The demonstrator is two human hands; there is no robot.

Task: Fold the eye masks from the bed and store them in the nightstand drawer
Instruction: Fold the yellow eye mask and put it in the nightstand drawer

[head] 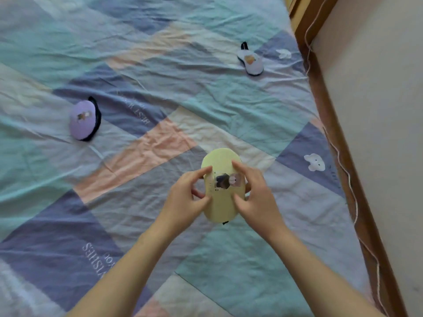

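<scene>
A pale yellow eye mask with a small printed picture at its middle is held above the bed, long side pointing away from me. My left hand grips its left edge and my right hand grips its right edge, thumbs on the top face. A bit of black strap shows at its near end. A purple eye mask with a black back and strap lies on the bed to the left. A light blue-grey eye mask with a black strap lies at the far right of the bed.
The bed is covered by a patchwork quilt in teal, blue, pink and white. A wooden bed frame runs along the right side, with a thin white cord draped on it and a pale wall beyond. No nightstand is in view.
</scene>
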